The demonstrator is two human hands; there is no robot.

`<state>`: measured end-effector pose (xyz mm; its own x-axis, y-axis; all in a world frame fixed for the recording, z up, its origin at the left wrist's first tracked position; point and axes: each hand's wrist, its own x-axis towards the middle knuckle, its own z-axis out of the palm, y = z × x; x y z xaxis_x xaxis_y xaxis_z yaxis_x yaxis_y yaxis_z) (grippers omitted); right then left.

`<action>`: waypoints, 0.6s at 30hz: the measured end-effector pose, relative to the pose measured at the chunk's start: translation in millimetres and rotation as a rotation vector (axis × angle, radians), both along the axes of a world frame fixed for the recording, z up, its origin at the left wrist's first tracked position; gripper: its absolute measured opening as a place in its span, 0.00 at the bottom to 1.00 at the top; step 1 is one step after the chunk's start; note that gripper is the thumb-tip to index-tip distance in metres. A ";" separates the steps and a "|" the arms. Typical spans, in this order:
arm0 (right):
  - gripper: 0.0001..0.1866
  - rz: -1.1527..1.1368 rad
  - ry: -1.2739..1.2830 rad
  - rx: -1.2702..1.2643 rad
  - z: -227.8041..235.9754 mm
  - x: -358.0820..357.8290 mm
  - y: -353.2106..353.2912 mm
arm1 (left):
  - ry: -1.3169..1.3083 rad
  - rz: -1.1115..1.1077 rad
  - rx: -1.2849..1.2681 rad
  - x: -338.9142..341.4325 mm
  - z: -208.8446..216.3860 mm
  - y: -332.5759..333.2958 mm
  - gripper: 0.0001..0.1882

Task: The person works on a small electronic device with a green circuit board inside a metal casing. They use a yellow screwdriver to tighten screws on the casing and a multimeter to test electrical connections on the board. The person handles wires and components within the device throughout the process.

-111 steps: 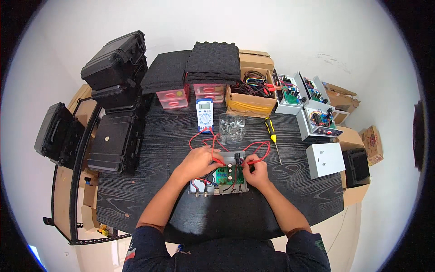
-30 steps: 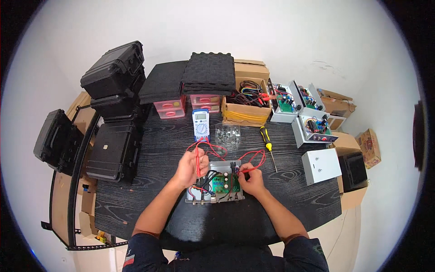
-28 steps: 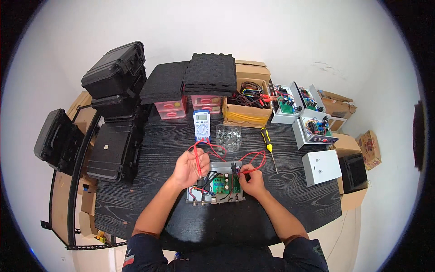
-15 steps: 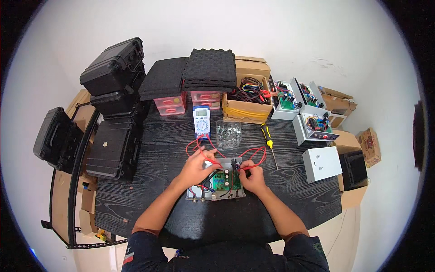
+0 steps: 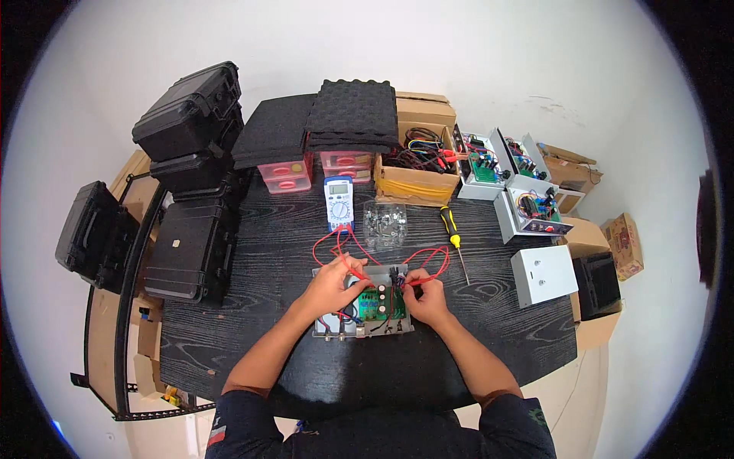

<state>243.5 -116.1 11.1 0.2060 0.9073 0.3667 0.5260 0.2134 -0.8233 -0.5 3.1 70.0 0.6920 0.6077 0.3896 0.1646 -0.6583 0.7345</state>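
An open grey metal case [image 5: 349, 332] with a green circuit board [image 5: 369, 306] inside lies in front of me on the table. My left hand [image 5: 334, 284] is closed on a red test probe [image 5: 355, 271], over the case's far left part. At the far right corner my right hand [image 5: 427, 297] pinches another red probe [image 5: 420, 281] next to a bundle of wires. Both probe tips are too small to place exactly. Red leads run from the probes towards a blue-and-white multimeter [image 5: 339, 205], which lies beyond the case.
A clear tray of small parts [image 5: 386, 226] sits beside the multimeter, and a yellow-black screwdriver [image 5: 453, 229] lies to its right. Opened device cases [image 5: 527, 214] and a closed white box [image 5: 544, 277] line the right. Black hard cases [image 5: 191, 249] stand left; a cable-filled carton [image 5: 413, 187] is behind.
My left hand and its probe have shifted very slightly over the case. The right hand stays at the far right corner with its probe.
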 end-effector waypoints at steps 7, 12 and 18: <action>0.07 0.003 0.016 0.013 -6.6 1.6 1.9 | -0.069 -0.012 -0.056 0.0 -6.9 -0.4 0.11; 0.07 -0.007 0.009 0.000 -4.8 1.9 1.8 | -0.070 -0.046 -0.027 1.1 -7.0 2.3 0.11; 0.07 0.014 -0.001 0.084 -6.2 0.2 1.9 | 0.006 -0.029 -0.035 -2.1 -1.1 -0.9 0.10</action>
<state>243.8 -114.1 4.9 0.1930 0.8760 0.4419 0.5237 0.2889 -0.8014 -2.6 2.2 68.9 0.7118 0.6005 0.3643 0.1507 -0.6371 0.7559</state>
